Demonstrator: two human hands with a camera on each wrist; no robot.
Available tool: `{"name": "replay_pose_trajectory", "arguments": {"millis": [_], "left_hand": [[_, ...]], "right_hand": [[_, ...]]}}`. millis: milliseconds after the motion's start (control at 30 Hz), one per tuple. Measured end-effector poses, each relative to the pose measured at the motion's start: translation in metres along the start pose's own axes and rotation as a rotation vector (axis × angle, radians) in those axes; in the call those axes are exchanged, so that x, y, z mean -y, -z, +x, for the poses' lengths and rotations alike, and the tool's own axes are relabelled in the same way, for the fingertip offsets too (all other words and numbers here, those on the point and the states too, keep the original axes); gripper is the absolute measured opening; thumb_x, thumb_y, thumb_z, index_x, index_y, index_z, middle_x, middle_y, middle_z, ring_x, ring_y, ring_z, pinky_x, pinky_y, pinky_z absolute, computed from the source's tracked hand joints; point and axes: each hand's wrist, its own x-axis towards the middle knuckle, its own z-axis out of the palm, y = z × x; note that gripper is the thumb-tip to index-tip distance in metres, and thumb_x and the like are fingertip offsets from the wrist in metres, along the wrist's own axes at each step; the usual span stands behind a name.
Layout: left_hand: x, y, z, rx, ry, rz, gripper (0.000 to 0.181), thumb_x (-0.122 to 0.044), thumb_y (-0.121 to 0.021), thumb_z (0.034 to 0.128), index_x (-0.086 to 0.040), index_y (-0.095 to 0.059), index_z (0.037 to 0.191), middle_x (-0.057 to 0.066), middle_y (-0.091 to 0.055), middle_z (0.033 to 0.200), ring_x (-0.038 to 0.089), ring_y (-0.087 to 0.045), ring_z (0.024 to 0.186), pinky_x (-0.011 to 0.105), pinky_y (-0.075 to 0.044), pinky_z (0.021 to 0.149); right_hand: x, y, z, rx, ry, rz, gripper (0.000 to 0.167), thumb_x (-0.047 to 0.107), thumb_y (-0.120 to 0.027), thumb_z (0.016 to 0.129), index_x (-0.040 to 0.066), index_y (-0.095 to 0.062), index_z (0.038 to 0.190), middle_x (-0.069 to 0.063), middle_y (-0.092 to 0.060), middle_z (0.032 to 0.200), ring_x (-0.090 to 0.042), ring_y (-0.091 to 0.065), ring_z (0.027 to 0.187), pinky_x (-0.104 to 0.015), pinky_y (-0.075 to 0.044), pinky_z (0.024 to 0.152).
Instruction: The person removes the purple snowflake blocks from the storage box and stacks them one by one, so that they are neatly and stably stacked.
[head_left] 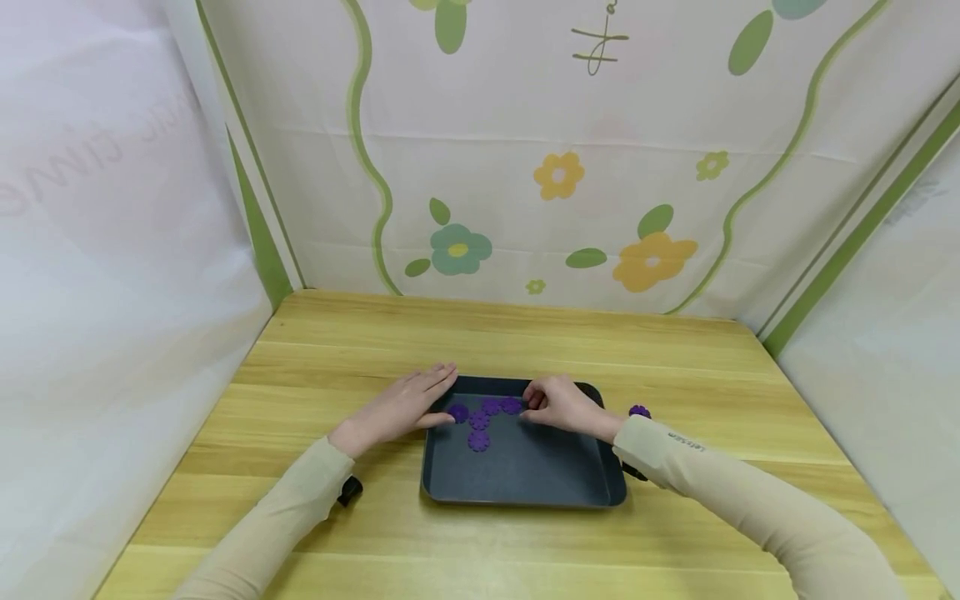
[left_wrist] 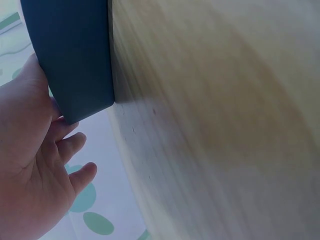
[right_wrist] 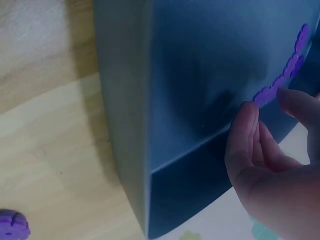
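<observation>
At eight o'clock from the tray, a small black device (head_left: 349,491) is partly hidden behind my beige left sleeve (head_left: 296,492). My left hand (head_left: 405,407) lies at ten o'clock, on the far left corner of the dark grey-blue rectangular tray (head_left: 540,475), which looks like metal and stands on the yellow-brown wooden table (head_left: 375,542). This hand is loosely opened, the fingers almost straight along the wall and the thumb reaching over the rim; it grasps no disc, and I suppose it lies so to steady the tray. Near the thumb tip is a purple toothed disc of plastic look (head_left: 459,413); if they touch, I cannot tell. Then come four similar purple discs (head_left: 478,420), lying in the tray as one bent row from nine o'clock to almost twelve, close together, maybe so that their teeth can meet. My right hand (head_left: 564,406) is at one o'clock, its fingers bent, with a narrow gap between thumb and forefinger. Their tips are at the right end of the row, probably for guiding it finely; whether they really pinch the last disc, I cannot tell. Between two and three o'clock, outside the tray, a loose purple disc (head_left: 640,411) lies on the table, perhaps placed there for easy reach.
</observation>
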Motion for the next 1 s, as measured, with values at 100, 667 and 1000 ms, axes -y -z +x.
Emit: {"name": "replay_pose_trajectory", "arguments": {"millis": [100, 667, 1000], "left_hand": [[0.0, 0.0, 0.0, 0.002, 0.004, 0.003, 0.075, -0.05, -0.053, 0.0989, -0.004, -0.032, 0.155, 0.016, -0.031, 0.162, 0.031, -0.034, 0.149, 0.053, -0.037, 0.117], [-0.002, 0.001, 0.002, 0.004, -0.005, 0.008, 0.075, -0.049, -0.053, 0.0992, -0.002, -0.032, 0.155, 0.017, -0.031, 0.162, 0.032, -0.034, 0.149, 0.054, -0.037, 0.117], [-0.001, 0.0, 0.001, -0.003, -0.008, 0.002, 0.074, -0.048, -0.053, 0.0993, -0.002, -0.033, 0.154, 0.017, -0.032, 0.161, 0.033, -0.035, 0.148, 0.054, -0.038, 0.116]], "right_hand": [[0.002, -0.004, 0.001, 0.006, -0.003, -0.008, 0.029, 0.018, -0.076, 0.087, -0.002, -0.071, 0.107, -0.012, -0.075, 0.095, -0.015, -0.069, 0.081, -0.026, -0.059, 0.07], [0.009, -0.009, 0.006, -0.009, -0.022, -0.087, 0.039, 0.02, -0.079, 0.085, -0.006, -0.071, 0.113, -0.015, -0.076, 0.096, -0.02, -0.072, 0.085, -0.034, -0.061, 0.074], [0.011, -0.012, 0.009, -0.022, 0.028, -0.093, 0.036, 0.016, -0.079, 0.083, -0.008, -0.071, 0.11, -0.016, -0.075, 0.094, -0.02, -0.071, 0.082, -0.032, -0.061, 0.071]]}}
